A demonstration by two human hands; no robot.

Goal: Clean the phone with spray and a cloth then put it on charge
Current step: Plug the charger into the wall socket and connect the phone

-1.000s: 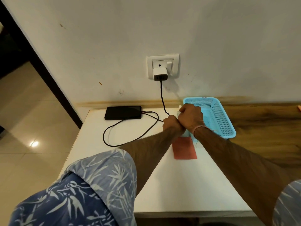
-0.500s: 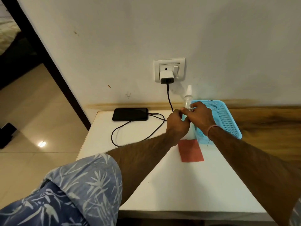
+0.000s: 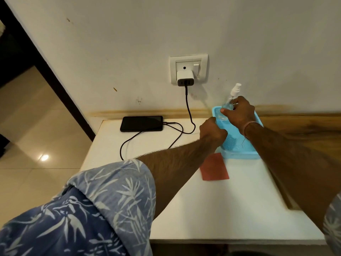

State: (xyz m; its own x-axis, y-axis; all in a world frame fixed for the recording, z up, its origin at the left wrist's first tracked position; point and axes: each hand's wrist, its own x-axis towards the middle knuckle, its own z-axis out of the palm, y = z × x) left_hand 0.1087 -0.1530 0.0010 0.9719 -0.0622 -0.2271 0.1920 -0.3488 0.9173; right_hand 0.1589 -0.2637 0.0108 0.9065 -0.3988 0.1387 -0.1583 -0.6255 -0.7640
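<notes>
Apparently stowing it, the right hand (image 3: pixel 239 113) is gripping the clear spray bottle (image 3: pixel 232 96) over the blue basket (image 3: pixel 239 156), while the left hand (image 3: pixel 212 131) is curling alongside, contents impossible to tell, and the phone (image 3: pixel 141 123) is lying plugged in by the wall.

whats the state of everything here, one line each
phone: flat on the table, screen dark, cable plugged in
charger: plugged into the wall socket
spray bottle: tilted, gripped by the right hand at the basket's far end
cloth: flat on the table, untouched
left hand: curled beside the basket, contents unclear
</notes>
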